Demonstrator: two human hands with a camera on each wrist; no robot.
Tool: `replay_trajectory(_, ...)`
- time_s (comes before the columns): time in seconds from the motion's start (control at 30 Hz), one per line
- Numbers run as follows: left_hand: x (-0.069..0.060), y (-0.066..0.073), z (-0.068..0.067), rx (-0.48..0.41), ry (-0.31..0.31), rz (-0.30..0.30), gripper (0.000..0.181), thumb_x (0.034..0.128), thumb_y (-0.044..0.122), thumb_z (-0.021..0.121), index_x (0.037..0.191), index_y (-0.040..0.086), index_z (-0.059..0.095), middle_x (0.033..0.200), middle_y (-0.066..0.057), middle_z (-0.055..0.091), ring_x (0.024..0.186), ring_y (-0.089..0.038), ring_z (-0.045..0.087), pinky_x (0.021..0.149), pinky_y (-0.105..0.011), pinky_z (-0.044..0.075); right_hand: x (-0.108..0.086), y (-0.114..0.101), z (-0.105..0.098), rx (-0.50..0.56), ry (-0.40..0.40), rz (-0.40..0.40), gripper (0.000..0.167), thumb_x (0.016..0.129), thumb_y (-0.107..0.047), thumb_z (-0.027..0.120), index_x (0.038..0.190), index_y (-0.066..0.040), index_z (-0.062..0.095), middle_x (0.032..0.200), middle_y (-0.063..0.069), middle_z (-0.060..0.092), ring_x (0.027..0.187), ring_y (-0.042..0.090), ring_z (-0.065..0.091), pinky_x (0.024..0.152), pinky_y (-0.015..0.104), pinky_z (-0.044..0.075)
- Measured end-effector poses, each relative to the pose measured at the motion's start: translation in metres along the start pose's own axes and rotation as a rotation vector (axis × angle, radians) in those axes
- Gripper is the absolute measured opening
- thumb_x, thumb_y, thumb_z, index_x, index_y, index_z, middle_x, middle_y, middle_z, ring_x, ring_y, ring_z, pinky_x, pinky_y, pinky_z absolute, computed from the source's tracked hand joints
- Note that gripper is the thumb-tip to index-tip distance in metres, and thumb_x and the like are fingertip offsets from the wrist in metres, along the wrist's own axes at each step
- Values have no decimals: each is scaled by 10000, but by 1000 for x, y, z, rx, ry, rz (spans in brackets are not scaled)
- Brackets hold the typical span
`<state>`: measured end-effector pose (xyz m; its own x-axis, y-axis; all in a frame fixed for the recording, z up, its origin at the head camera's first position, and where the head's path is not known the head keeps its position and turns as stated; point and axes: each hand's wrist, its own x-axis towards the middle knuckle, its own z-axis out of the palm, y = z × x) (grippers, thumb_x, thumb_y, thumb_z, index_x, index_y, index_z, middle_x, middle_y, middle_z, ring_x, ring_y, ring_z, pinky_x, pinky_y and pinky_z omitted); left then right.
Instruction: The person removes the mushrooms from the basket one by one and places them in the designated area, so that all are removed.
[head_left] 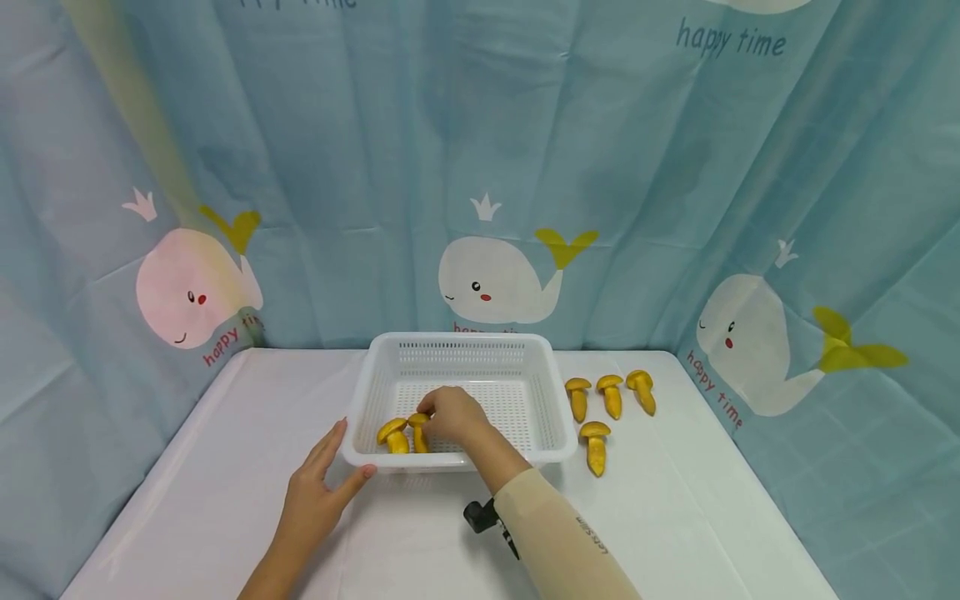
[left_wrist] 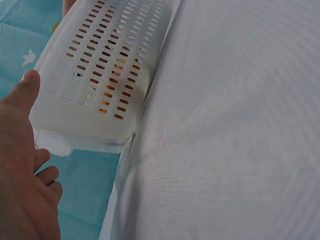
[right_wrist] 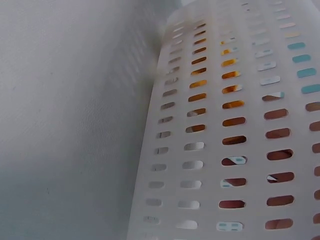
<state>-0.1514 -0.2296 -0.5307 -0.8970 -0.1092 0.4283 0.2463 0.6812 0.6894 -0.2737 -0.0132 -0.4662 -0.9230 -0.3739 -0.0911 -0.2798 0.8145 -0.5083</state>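
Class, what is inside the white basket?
Two yellow mushrooms show inside the white basket, near left. The right grip, also inside, hides whatever lies beneath it.

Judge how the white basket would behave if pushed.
The white basket is probably light for its size, given its slotted walls. Its broad, low shape suggests sliding rather than tipping. Its rim keeps an even outline, hinting at stiffness.

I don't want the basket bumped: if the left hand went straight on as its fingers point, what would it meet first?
Most likely the left rim of the basket: the left hand points forward and slightly right, close beside it. Height and contact are hard to judge.
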Motion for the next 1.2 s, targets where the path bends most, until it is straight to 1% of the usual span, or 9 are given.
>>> replay_trajectory(0.13, 0, -1, 0, -2, -2, -3, 917, 839, 377, 855, 1599, 212, 370, 1588, -127, 451, 1432, -417, 451, 1055, -602, 455, 0, -1, -3, 8, 16, 11, 221, 873, -208, 796, 1092, -179, 784, 992, -73, 743, 906, 96, 658, 872, 338, 590)
replay_trajectory(0.27, 0, -2, 0, 7, -1, -3, 919, 838, 386, 854, 1600, 222, 368, 1588, -119, 452, 1430, -413, 455, 1057, -598, 454, 0, 0, -2, 13, 29, 11, 183, 883, -209, 792, 1064, -183, 789, 961, -78, 742, 883, 90, 659, 829, 327, 589)
replay_trajectory(0.6, -1, -1, 0, 3, -2, -5, 917, 839, 397, 851, 1598, 209, 372, 1589, -118, 452, 1439, -401, 448, 1063, -584, 451, 1, 5, -4, 69, 92, -2, 183, 884, -194, 765, 1063, -191, 798, 955, -70, 743, 876, 96, 653, 814, 318, 584)
replay_trajectory(0.77, -1, 1, 0, 8, 2, -5, 919, 836, 382, 856, 1595, 186, 377, 1584, -135, 455, 1432, -420, 450, 1055, -598, 460, -2, 3, -9, 99, 121, -33, 190, 908, -195, 742, 1090, -180, 797, 997, -61, 748, 906, 101, 651, 836, 302, 584)
replay_trajectory(0.87, -1, 1, -1, 11, 4, -6, 915, 832, 371, 861, 1590, 172, 389, 1580, -139, 460, 1427, -425, 455, 1054, -598, 461, -5, 1, -15, 119, 147, -64, 193, 927, -197, 729, 1106, -170, 795, 1013, -53, 751, 894, 99, 649, 784, 278, 579)
replay_trajectory(0.97, -1, 0, 0, 11, 1, -9, 914, 831, 382, 859, 1588, 169, 393, 1582, -130, 459, 1431, -413, 455, 1066, -583, 457, -10, 0, -21, 165, 165, -92, 195, 934, -179, 718, 1113, -161, 794, 1022, -47, 752, 886, 103, 650, 739, 257, 568)
replay_trajectory(1.07, 0, -1, 1, 9, 0, -10, 916, 834, 398, 853, 1592, 184, 386, 1588, -118, 454, 1435, -403, 453, 1071, -576, 454, -15, 0, -28, 217, 189, -119, 211, 931, -164, 707, 1125, -165, 790, 1042, -56, 751, 924, 115, 657, 760, 254, 575)
replay_trajectory(1.2, 0, -3, 2, 5, 4, -5, 916, 831, 397, 855, 1594, 210, 383, 1588, -110, 455, 1435, -400, 455, 1071, -575, 451, -21, 2, -35, 257, 227, -154, 225, 943, -179, 699, 1151, -180, 782, 1079, -79, 748, 1011, 148, 664, 851, 284, 588)
